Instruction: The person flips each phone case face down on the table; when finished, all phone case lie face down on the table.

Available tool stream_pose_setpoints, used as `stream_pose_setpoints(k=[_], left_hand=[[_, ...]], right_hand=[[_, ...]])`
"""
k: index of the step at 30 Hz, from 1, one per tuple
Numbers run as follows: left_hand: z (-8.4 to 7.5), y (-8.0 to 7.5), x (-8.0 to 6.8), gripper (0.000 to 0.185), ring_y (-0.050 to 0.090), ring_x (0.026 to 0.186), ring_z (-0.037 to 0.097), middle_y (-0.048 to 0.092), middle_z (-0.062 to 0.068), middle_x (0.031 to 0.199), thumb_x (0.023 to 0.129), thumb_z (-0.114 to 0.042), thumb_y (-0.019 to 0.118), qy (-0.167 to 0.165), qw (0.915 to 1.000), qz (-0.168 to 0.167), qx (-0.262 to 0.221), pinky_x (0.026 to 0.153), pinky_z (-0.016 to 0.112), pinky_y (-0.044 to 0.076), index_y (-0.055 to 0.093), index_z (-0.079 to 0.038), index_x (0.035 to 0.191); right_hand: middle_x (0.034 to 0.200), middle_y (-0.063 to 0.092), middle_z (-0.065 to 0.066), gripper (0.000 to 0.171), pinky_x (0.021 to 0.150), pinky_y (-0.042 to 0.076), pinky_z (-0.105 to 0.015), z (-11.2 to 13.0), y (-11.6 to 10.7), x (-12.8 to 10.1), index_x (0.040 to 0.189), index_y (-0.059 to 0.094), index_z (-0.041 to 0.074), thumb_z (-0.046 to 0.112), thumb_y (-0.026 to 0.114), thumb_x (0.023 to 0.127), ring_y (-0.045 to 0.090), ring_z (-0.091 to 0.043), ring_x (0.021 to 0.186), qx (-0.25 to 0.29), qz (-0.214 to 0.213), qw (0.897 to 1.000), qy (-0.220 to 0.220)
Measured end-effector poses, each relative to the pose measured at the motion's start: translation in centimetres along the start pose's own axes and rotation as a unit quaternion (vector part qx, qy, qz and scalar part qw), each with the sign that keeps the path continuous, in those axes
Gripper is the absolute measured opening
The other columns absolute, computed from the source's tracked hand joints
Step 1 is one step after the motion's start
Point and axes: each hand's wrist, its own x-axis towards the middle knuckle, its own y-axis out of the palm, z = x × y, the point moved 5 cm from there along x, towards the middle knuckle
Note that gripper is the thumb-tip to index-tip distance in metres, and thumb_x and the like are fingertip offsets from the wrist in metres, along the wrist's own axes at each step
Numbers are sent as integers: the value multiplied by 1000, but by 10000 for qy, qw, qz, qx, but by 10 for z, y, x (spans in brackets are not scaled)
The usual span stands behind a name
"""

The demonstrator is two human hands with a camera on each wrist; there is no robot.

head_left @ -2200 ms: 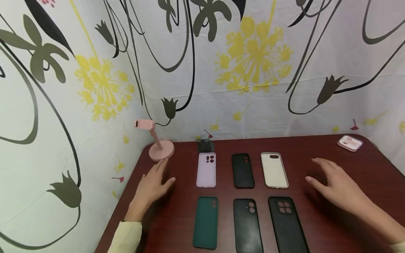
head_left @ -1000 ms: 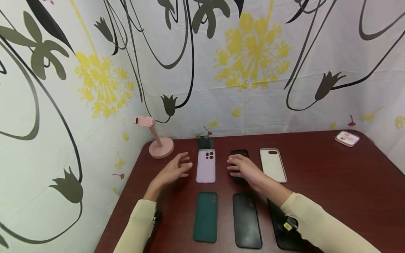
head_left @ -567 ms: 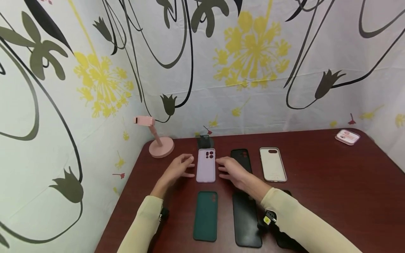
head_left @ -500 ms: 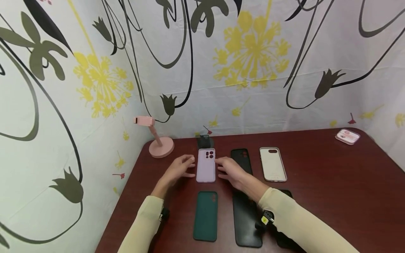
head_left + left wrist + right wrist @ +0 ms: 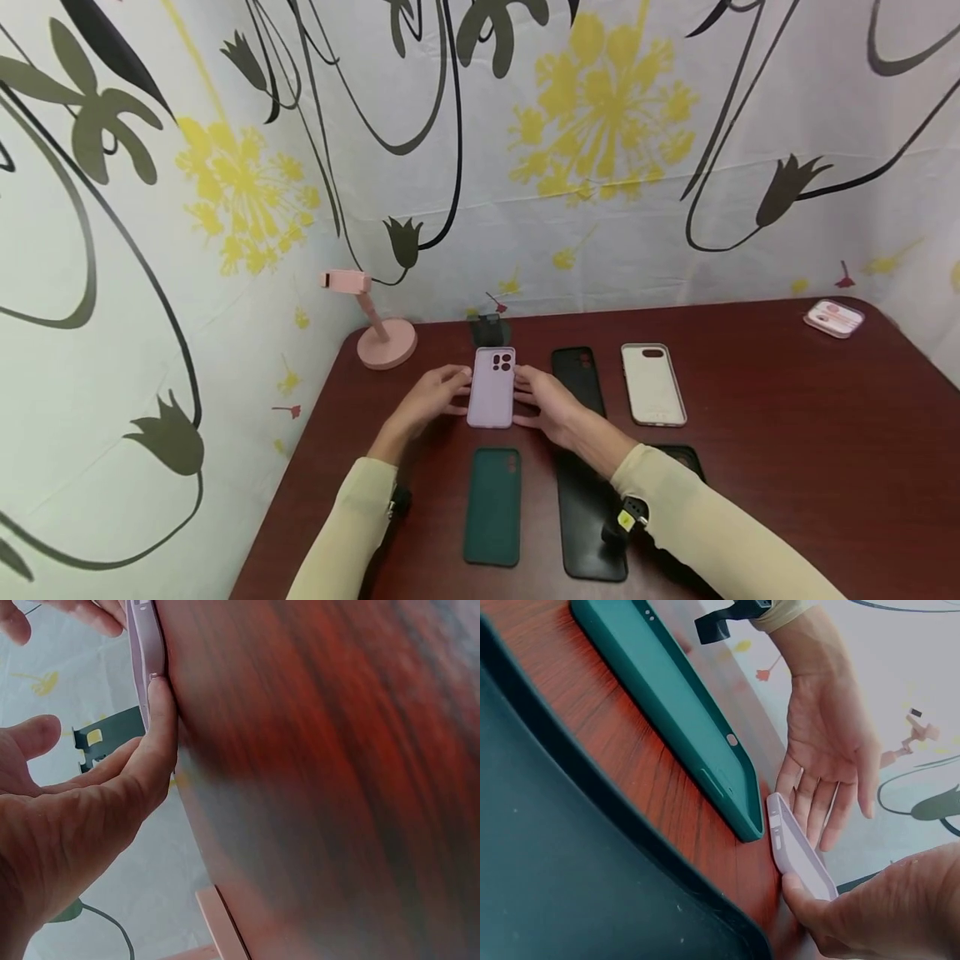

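A lilac phone case (image 5: 492,393) with camera holes lies on the dark red table, between both hands. My left hand (image 5: 429,402) is at its left side; in the left wrist view a straight fingertip touches the edge of the lilac case (image 5: 148,645). At the opposite side is my right hand (image 5: 553,408), and the right wrist view has one of its digits against the rim of the lilac case (image 5: 799,851). Nearer to me lies a green phone case (image 5: 492,508). My right forearm passes over a black phone case (image 5: 588,533) and partly hides another black case (image 5: 681,457).
Right of the lilac case lie a black case (image 5: 576,379) and a cream case (image 5: 654,385). A pink stand (image 5: 386,342) is at the back left, beside a small dark holder (image 5: 491,331). A small pale box (image 5: 834,318) sits back right. Patterned cloth (image 5: 480,183) hangs behind.
Both hands have come in from the table's sides to the lilac case, the right one crossing over the black cases. The lilac case now looks slightly turned, and the head view has shifted a little.
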Motion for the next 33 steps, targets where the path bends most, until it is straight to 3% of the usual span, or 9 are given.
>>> stream_pose_setpoints(k=[6,15,23,33], left_hand=[[-3,3,5,57,60,140,35,55,18,156,112,-38,54,99,9999,88,52,93,43,64,47,-4,158],[-5,5,2,51,60,138,35,57,19,151,113,-36,52,117,9992,148,353,93,42,64,51,-5,154],[-5,6,0,49,59,138,33,56,16,153,113,-40,51,18,9974,300,652,99,44,61,53,-11,153],[-9,12,-3,51,60,137,35,56,17,153,113,-38,50,107,9957,529,748,103,48,59,52,-7,153]], right_hand=[[171,25,-21,68,123,38,-61,2,-5,0,164,25,-1,40,41,112,28,-41,158,127,-114,9998,-30],[170,30,-19,64,122,40,-58,6,-1,-3,167,27,8,36,39,112,31,-40,157,225,-321,9991,-159],[157,46,-23,50,116,50,-53,6,1,-3,155,40,-3,20,47,112,48,-39,147,70,-558,9977,-373],[151,53,-22,53,106,58,-43,10,5,2,159,37,1,17,50,111,56,-35,139,228,-631,9971,-359]])
